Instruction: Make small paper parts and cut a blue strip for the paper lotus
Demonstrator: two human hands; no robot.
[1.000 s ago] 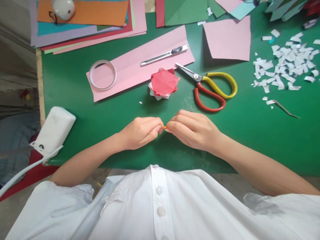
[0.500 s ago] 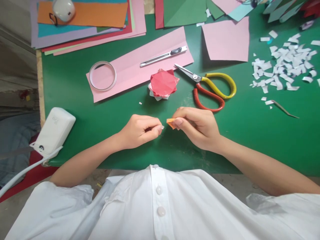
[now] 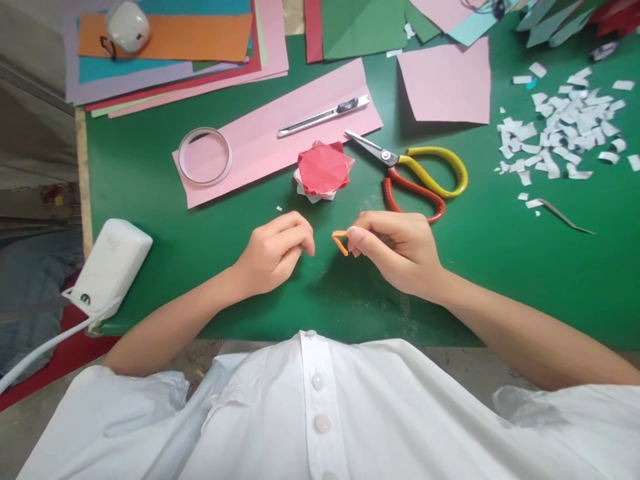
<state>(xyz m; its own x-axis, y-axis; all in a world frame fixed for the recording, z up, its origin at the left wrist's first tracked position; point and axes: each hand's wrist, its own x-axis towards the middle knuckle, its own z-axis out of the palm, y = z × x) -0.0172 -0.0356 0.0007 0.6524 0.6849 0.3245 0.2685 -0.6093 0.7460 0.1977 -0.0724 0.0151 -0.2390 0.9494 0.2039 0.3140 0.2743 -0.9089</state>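
My right hand [image 3: 397, 252] pinches a small folded piece of orange paper [image 3: 340, 241] between thumb and fingertips. Its folded end forms a little open triangle pointing left. Across a short gap, my left hand [image 3: 276, 253] is closed, its fingers curled downward; the fingertips' inner side is hidden, so whatever they hold cannot be seen. Just beyond the hands sits a folded paper piece [image 3: 324, 168], red on top with pale points below. Scissors [image 3: 400, 160] with one yellow and one red handle lie next to it, behind my right hand.
A utility knife [image 3: 323, 117] and a tape roll [image 3: 181, 157] lie on a pink strip [image 3: 260, 147]. White paper scraps [image 3: 575, 127] are heaped at right, near a thin curved tool [image 3: 567, 217]. A white power bank [image 3: 116, 263] stands at the left edge. Coloured sheets [image 3: 200, 37] are stacked behind.
My left hand's fingers have curled downward, and the white bit at its fingertips no longer shows. In my right hand the orange paper has turned, showing its triangular fold. The view has shifted slightly.
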